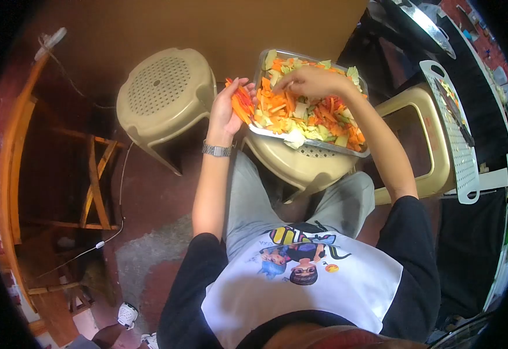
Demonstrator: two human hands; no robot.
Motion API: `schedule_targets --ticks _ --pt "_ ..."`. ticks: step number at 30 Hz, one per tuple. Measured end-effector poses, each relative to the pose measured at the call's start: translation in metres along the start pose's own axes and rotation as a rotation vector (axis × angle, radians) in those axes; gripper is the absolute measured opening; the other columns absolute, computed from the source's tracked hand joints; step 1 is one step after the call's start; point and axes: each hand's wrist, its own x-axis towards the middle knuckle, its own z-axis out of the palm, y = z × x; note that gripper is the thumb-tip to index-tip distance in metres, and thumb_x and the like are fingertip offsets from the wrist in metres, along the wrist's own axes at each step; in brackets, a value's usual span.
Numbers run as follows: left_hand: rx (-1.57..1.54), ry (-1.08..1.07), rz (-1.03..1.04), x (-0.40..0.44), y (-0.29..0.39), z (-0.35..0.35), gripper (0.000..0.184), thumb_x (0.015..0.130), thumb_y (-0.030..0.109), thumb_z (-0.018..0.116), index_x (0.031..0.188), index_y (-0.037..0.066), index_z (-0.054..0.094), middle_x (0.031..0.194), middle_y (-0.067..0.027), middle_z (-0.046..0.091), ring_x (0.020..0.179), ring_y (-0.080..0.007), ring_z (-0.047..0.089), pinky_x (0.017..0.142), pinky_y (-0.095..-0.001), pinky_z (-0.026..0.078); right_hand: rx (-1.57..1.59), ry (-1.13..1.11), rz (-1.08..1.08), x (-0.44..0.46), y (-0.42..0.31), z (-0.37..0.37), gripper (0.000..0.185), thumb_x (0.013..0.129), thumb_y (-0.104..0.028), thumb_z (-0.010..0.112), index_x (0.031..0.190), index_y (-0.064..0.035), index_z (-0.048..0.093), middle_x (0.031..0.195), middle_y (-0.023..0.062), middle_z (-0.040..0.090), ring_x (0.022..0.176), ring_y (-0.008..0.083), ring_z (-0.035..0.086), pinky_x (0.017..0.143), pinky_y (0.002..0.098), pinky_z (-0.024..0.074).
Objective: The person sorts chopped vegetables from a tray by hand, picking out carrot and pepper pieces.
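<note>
The left hand [227,109] has its grip curled around a bundle of red and orange strips [242,104], at the left edge of a metal tray [329,147]. The right hand [311,81] reaches over the far edge, fingers bent down into the cut vegetables [309,129]; whether its grip is closed on a piece I cannot tell. Orange strips crowd the tray's left side, more orange and some red lie toward the right edge, and pale green pieces show along the near edge and at the far corners. The tray sits on a beige stool [292,166], whose near edge shows beyond it. A second stool [161,81] stands to the left; to the right, a perforated board [466,174] carries a knife [458,113].
</note>
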Motion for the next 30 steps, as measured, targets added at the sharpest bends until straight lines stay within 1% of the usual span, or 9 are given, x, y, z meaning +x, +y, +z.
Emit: schedule_targets --ticks 3,6,7,11,17,20,23,26,30 --pt "0.005 -0.012 -0.024 0.004 -0.002 0.004 0.025 0.091 0.022 0.047 0.102 0.001 0.052 0.098 -0.0139 0.056 0.086 -0.0213 0.057 0.073 -0.033 0.052 -0.16 0.216 0.042 0.026 0.019 -0.008 0.018 0.079 -0.01 0.053 0.091 -0.0033 0.064 0.085 0.012 0.065 0.077 0.0233 0.061 0.073 0.0337 0.0478" --pt "0.004 -0.016 -0.04 0.007 -0.002 0.007 0.025 0.091 0.023 0.047 0.102 0.0 0.052 0.099 -0.0141 0.056 0.087 -0.0215 0.057 0.073 -0.0331 0.052 -0.171 0.042 0.244 0.057 0.016 0.0 0.017 0.077 -0.013 0.056 0.088 -0.0027 0.064 0.078 0.0114 0.065 0.071 0.0243 0.062 0.067 0.0346 0.0494" --pt "0.003 -0.012 -0.047 0.008 -0.002 0.008 0.026 0.091 0.023 0.047 0.102 0.0 0.051 0.099 -0.0141 0.056 0.087 -0.0216 0.056 0.073 -0.0332 0.052 -0.303 0.096 0.237 0.071 0.041 0.016 0.016 0.072 -0.013 0.061 0.084 -0.0027 0.064 0.074 0.0118 0.065 0.068 0.0254 0.062 0.062 0.0352 0.0501" --pt "0.025 -0.022 -0.05 0.006 0.002 0.01 0.026 0.091 0.023 0.047 0.103 -0.001 0.05 0.099 -0.0146 0.056 0.087 -0.0221 0.056 0.073 -0.0336 0.052 -0.345 0.09 0.391 0.067 0.02 0.012 0.028 0.063 -0.01 0.07 0.089 0.0008 0.063 0.077 0.0164 0.064 0.075 0.0279 0.064 0.063 0.0364 0.0529" --pt "-0.021 0.001 -0.056 0.005 0.001 0.009 0.027 0.092 0.023 0.046 0.103 -0.001 0.05 0.099 -0.0161 0.055 0.088 -0.0235 0.056 0.075 -0.035 0.051 -0.527 0.064 0.439 0.073 0.013 0.018 0.021 0.065 -0.012 0.07 0.081 0.0006 0.065 0.077 0.0178 0.064 0.072 0.0273 0.065 0.059 0.0339 0.0514" --pt "-0.001 0.02 -0.034 0.005 0.002 0.01 0.026 0.092 0.023 0.045 0.102 -0.001 0.05 0.099 -0.0163 0.055 0.089 -0.0242 0.056 0.076 -0.0357 0.051 -0.143 0.11 0.407 0.07 0.036 0.013 0.019 0.066 -0.016 0.07 0.076 -0.0005 0.066 0.074 0.0155 0.065 0.068 0.0238 0.064 0.058 0.0315 0.0496" --pt "-0.007 -0.021 -0.011 0.004 0.009 0.005 0.026 0.092 0.023 0.045 0.102 -0.001 0.05 0.098 -0.0166 0.055 0.089 -0.025 0.056 0.077 -0.0365 0.051 0.217 0.18 0.399 0.055 0.046 0.001 0.028 0.067 -0.016 0.068 0.086 0.0036 0.066 0.073 0.0102 0.065 0.067 0.0169 0.063 0.06 0.0301 0.0501" --pt "0.032 0.032 0.021 0.006 0.011 0.011 0.025 0.092 0.023 0.044 0.097 -0.001 0.051 0.094 -0.0157 0.056 0.086 -0.0253 0.057 0.075 -0.0364 0.051 0.288 0.217 0.284 0.054 0.067 0.0 0.024 0.07 -0.017 0.067 0.085 0.0015 0.067 0.069 0.007 0.064 0.063 0.014 0.06 0.06 0.0276 0.0487" --pt "0.027 0.019 0.03 0.009 0.011 0.013 0.024 0.091 0.022 0.044 0.096 0.0 0.052 0.094 -0.015 0.057 0.086 -0.0251 0.057 0.075 -0.0367 0.051 0.052 0.216 0.294 0.049 0.051 0.0 0.023 0.073 -0.021 0.064 0.085 -0.0021 0.068 0.072 0.0071 0.065 0.063 0.0147 0.059 0.061 0.0272 0.0474"
